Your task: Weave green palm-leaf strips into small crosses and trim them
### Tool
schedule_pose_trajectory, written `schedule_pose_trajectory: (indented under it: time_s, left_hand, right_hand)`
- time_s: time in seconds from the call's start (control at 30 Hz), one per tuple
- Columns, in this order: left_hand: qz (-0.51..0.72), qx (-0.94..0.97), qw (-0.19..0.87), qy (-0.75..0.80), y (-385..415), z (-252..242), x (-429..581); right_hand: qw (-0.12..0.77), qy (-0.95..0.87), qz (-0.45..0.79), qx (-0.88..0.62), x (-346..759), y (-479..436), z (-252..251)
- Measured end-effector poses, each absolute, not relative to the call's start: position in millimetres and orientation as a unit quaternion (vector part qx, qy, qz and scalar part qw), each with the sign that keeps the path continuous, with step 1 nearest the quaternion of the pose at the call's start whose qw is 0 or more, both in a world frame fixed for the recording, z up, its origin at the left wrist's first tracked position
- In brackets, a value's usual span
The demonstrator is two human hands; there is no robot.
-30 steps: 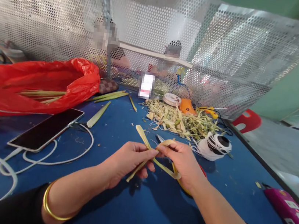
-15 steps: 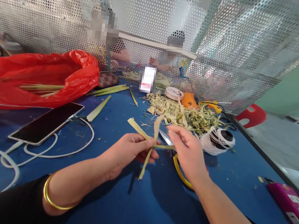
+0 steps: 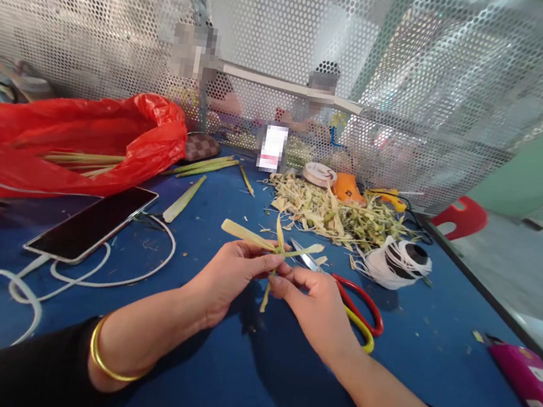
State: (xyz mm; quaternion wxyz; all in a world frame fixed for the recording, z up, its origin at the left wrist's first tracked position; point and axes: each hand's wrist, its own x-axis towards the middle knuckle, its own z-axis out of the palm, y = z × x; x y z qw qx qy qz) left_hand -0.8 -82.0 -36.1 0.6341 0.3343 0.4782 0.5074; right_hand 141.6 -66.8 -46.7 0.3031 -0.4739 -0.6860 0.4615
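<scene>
Pale yellow-green leaf strips (image 3: 273,244), crossed over each other, are pinched at their crossing by my left hand (image 3: 233,278), which wears a gold bangle. My right hand (image 3: 310,307) meets it from the right, its fingertips closed on the lower end of the strips. Both hands hover just above the blue table (image 3: 236,380). Red-and-yellow handled scissors (image 3: 356,303) lie on the table just right of my right hand.
A heap of leaf trimmings (image 3: 335,216) and a white string spool (image 3: 397,261) lie behind the hands. A red plastic bag (image 3: 68,138) with leaf stalks, a phone (image 3: 92,222) and white cables sit left. A pink box (image 3: 528,388) lies right. Two people sit behind the perforated metal screen.
My right hand dropped from the upper strip end to the lower end beside my left fingers. The scissors' red handle is now uncovered. The strips now form a cross.
</scene>
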Motion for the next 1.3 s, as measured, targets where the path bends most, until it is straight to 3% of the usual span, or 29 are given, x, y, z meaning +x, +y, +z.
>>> schedule_pose_trajectory:
  time_s: [0.17,0.53,0.63,0.77,0.87,0.97,1.1,1.3]
  left_hand:
    - [0.494,0.307,0.668,0.465,-84.0,-36.6,0.8]
    - [0.525,0.315,0.647,0.455,-80.6,-43.0,3.6]
    - [0.531,0.310,0.640,0.461,-79.2,-39.5,0.0]
    - [0.522,0.323,0.645,0.455,-78.6,-36.5,-5.7]
    - [0.504,0.312,0.674,0.442,-79.7,-35.4,-5.5]
    - [0.507,0.308,0.653,0.470,-80.6,-35.7,-1.9]
    - [0.539,0.366,0.563,0.509,-79.3,-38.8,1.5]
    - [0.479,0.376,0.614,0.502,-80.5,-36.1,-0.5]
  right_hand:
    - [0.330,-0.602,0.595,-0.419,139.9,-71.0,-44.5]
    - [0.295,-0.687,0.517,-0.418,139.8,-71.4,-52.7]
    - [0.307,-0.757,0.387,-0.428,144.1,-73.2,-45.6]
    - [0.438,-0.796,0.065,-0.412,157.2,-66.2,-33.8]
    - [0.391,-0.831,-0.031,-0.394,162.6,-57.5,-31.5]
    - [0.316,-0.872,-0.003,-0.374,160.4,-56.3,-34.7]
    - [0.308,-0.876,0.082,-0.361,154.9,-61.7,-38.5]
    - [0.344,-0.682,0.449,-0.463,155.1,-53.1,-37.2]
